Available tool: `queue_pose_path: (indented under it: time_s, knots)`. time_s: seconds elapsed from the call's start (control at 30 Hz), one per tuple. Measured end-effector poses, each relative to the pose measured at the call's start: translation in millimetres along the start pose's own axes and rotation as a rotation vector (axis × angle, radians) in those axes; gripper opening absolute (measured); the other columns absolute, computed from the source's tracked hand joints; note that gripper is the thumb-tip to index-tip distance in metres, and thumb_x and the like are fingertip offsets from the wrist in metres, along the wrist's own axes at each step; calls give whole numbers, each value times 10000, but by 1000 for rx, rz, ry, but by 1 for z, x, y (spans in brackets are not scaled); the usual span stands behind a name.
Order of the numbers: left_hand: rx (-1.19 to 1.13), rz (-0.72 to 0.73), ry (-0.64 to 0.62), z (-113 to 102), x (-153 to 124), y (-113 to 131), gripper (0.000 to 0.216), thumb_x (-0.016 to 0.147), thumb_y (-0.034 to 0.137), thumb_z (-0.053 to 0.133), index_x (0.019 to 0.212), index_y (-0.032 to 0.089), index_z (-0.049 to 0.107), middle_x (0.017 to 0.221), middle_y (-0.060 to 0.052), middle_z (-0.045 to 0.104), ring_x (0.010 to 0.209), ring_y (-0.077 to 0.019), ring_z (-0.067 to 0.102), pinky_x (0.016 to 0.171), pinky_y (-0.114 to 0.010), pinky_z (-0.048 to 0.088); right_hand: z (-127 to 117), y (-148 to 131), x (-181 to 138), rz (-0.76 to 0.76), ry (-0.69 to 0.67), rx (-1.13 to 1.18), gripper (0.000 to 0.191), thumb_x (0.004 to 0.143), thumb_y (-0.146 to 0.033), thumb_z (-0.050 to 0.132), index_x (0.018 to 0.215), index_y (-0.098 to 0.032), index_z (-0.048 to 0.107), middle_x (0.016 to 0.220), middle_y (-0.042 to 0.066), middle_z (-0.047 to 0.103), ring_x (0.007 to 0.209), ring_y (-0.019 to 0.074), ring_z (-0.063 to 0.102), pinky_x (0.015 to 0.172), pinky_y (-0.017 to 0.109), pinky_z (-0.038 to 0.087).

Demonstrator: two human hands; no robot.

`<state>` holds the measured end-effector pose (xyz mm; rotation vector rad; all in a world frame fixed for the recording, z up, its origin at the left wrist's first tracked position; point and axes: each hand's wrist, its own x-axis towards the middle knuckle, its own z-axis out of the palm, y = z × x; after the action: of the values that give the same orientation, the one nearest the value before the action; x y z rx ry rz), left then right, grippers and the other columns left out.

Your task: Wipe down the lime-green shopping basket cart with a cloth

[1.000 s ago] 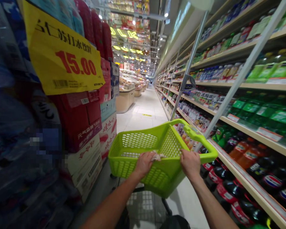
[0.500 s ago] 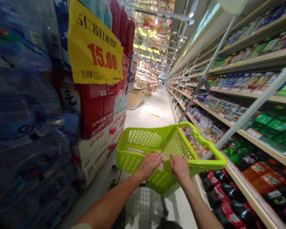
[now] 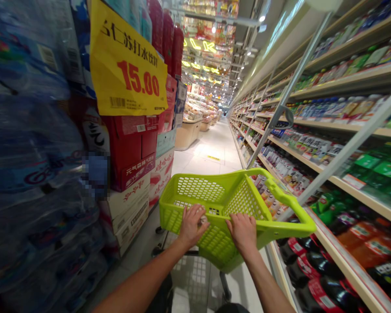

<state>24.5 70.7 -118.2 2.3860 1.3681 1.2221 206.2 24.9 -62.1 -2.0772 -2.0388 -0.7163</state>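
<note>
A lime-green plastic shopping basket [image 3: 215, 195] sits tilted on a cart frame in front of me, its handle [image 3: 280, 195] on the right side. My left hand [image 3: 191, 225] is closed over the near rim, with a small crumpled pale scrap barely showing under its fingers. My right hand [image 3: 243, 230] grips the same rim just to the right of it. Nothing shows inside the basket.
Drink shelves [image 3: 339, 174] with bottles run along the right. Stacked red and white cartons [image 3: 133, 161] and wrapped water packs [image 3: 29, 174] stand close on the left under a yellow 15.00 price sign [image 3: 127, 69]. A tiled aisle [image 3: 211, 152] leads ahead.
The view swung right, then steadied. My hands drew closer together on the rim. The pale scrap, plain in my left hand before, is now mostly covered by its fingers.
</note>
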Motion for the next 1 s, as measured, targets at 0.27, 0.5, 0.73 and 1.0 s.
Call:
queue_pose_path:
  time_s: [0.27, 0.5, 0.73, 1.0]
  knots:
    - [56, 179, -44, -6, 6, -47, 315, 768, 116, 416, 1027, 214, 565, 1107, -75, 573, 1071, -213, 483, 997, -507, 258, 2, 13, -3, -2, -15, 11, 225, 845, -359, 449, 926, -210, 596, 840, 41, 613, 835, 200, 480, 762, 332, 231]
    - [-47, -75, 181, -16, 14, -80, 383, 756, 99, 341, 1090, 163, 519, 1073, -87, 552, 1038, -195, 491, 914, -402, 405, 4, 11, 2, 33, -27, 24, 206, 844, -346, 449, 871, -204, 596, 821, 47, 603, 829, 206, 475, 767, 339, 224]
    - [-67, 233, -164, 11, 30, -24, 439, 682, 56, 396, 1073, 198, 535, 1093, -66, 568, 1041, -190, 491, 978, -441, 321, 1, 8, 3, 49, -32, 26, 188, 838, -346, 460, 825, -205, 584, 820, 40, 598, 821, 204, 466, 772, 338, 223]
    - [7, -69, 86, -23, 34, -76, 282, 714, 164, 388, 928, 152, 572, 911, -81, 601, 886, -215, 542, 833, -411, 426, 0, 1, 3, 86, -30, 73, 191, 828, -340, 471, 816, -190, 587, 822, 61, 590, 829, 216, 453, 787, 351, 222]
